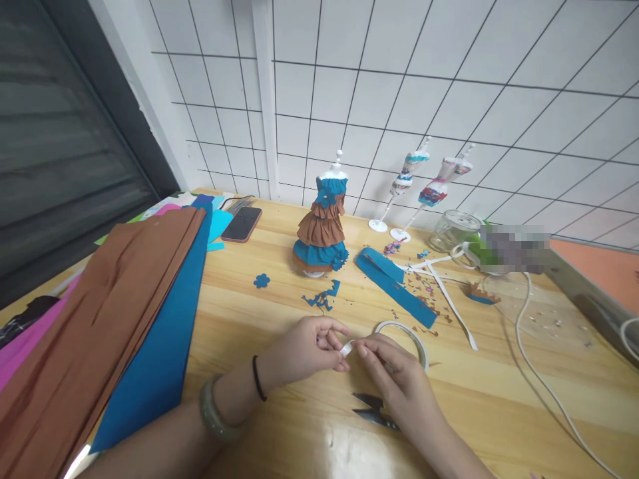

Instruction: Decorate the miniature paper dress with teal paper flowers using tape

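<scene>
My left hand [319,346] pinches a small piece of white tape [347,348] between thumb and fingers. At its other end, the fingertips of my right hand [394,369] are closed on the same piece. Just behind my right hand lies a tape roll [423,349], partly covered by it. Dark-bladed scissors [372,411] rest below, their handles mostly hidden under my right hand. Further back stands a small dress form [322,226] in a tiered dress of blue and brown crepe paper. A blue paper flower [261,281] lies flat to its left.
Folded brown paper [114,286] and blue paper [154,359] cover the left side, near a phone [242,224]. Blue strips [399,286] and scraps lie right of centre. Two small dress forms [432,193], a glass jar [454,229] and a white cable [524,332] are farther right.
</scene>
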Motion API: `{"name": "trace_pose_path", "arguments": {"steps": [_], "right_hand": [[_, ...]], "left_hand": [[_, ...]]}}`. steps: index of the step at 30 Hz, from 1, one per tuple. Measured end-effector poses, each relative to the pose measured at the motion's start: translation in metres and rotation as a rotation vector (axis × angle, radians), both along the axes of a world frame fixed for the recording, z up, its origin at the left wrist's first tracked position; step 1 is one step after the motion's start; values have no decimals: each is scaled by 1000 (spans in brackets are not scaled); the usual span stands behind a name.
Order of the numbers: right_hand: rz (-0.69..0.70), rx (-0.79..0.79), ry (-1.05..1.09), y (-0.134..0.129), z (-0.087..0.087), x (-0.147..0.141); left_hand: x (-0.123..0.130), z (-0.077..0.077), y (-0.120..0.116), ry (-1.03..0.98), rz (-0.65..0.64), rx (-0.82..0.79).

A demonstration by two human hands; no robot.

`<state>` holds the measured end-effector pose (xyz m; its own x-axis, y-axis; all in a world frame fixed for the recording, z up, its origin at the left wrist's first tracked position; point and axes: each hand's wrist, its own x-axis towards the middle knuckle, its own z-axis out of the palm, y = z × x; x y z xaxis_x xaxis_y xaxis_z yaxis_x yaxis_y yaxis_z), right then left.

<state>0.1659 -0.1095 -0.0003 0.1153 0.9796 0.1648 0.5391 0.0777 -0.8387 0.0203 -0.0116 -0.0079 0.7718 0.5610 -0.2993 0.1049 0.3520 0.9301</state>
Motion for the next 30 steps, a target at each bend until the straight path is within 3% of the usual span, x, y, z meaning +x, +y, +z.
{"name": "trace_pose_path", "arguments": {"steps": [5,14,22,30], "right_hand": [[-39,-20,31,0,3,-2],[-104,-155,299,5,-4,-1],[-18,-120,212,5,-3,-5],[-111,-126,323,8,1,-7]], "left_hand": [[-1,-1,0,-11,-6,-23],[2,1,2,-5,-2,-55],[3,4,4,-33,37,-14],[3,-1,5,-84,39,-52]]}}
